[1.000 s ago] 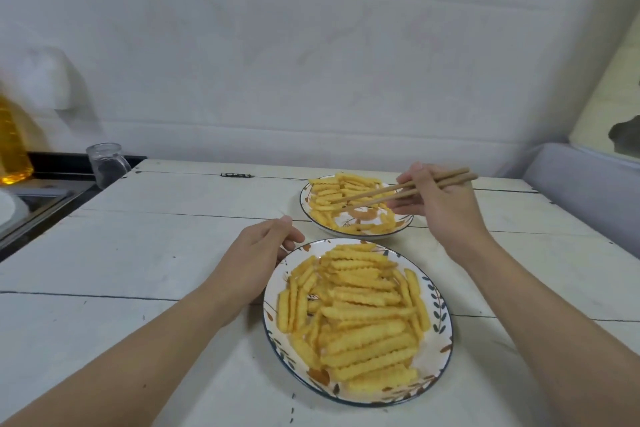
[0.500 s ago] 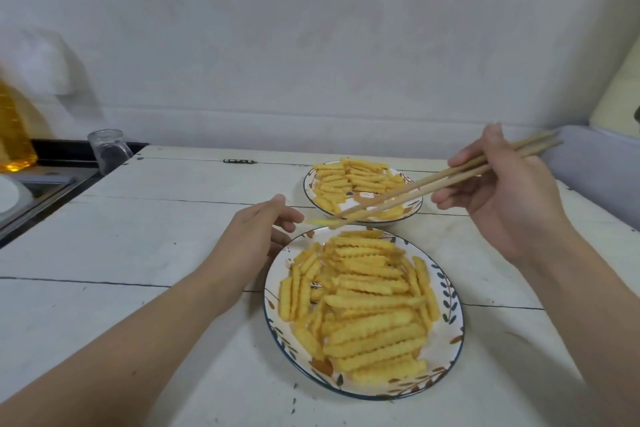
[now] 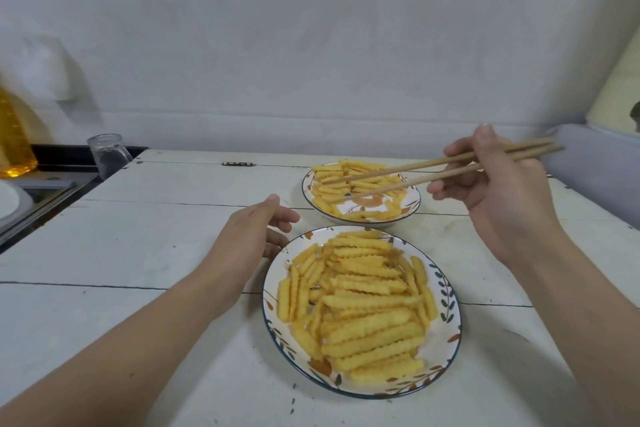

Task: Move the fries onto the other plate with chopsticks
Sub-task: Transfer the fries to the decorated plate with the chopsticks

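White planks of the table (image 3: 138, 253) are running under everything, with a glass cup (image 3: 107, 154) and a bottle of yellow liquid (image 3: 14, 146) sitting off at the left edge. Further in, the left hand (image 3: 249, 236) is lying relaxed and holding nothing, its fingertips just beside the rim of the near plate (image 3: 446, 305), whose fries (image 3: 360, 308) are mostly lying crosswise, left to right. Beyond it, the far plate (image 3: 412, 208) is carrying a thinner layer of fries (image 3: 346, 180). At the right, the right hand (image 3: 495, 187) is gripping the chopsticks (image 3: 433, 168), whose parted tips are pointing leftward over the far plate, apparently carrying nothing. Being the nearer hand, it probably needs to swing toward the body, crossing a fry's long axis.
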Motion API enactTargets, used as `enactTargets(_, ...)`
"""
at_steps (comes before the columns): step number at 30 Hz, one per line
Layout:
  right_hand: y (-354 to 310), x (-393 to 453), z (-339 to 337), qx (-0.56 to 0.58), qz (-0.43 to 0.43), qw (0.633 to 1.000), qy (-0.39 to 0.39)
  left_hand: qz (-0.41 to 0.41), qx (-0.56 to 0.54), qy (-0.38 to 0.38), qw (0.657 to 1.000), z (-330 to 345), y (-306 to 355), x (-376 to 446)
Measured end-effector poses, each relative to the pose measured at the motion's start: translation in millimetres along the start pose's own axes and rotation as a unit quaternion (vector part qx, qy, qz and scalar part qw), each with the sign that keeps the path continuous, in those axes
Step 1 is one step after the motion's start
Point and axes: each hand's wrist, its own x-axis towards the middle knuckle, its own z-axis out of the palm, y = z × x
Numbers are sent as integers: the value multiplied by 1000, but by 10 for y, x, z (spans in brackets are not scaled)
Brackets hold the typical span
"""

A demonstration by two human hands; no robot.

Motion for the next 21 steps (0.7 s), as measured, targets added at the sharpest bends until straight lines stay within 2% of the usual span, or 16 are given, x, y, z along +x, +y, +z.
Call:
enactTargets(5,213,1,13,-75,10,995,70,0,22,2,1000,24,-7,-20)
enactTargets(11,353,-14,157,-86,33,992,85,-2,29,2,1000,44,4,-38)
enactTargets(17,395,-41,224,-100,29,993,62,3,26,0,1000,36,3,-49)
enactTargets(21,280,-4,152,-69,13,993,97,3,31,0,1000,33,8,-46)
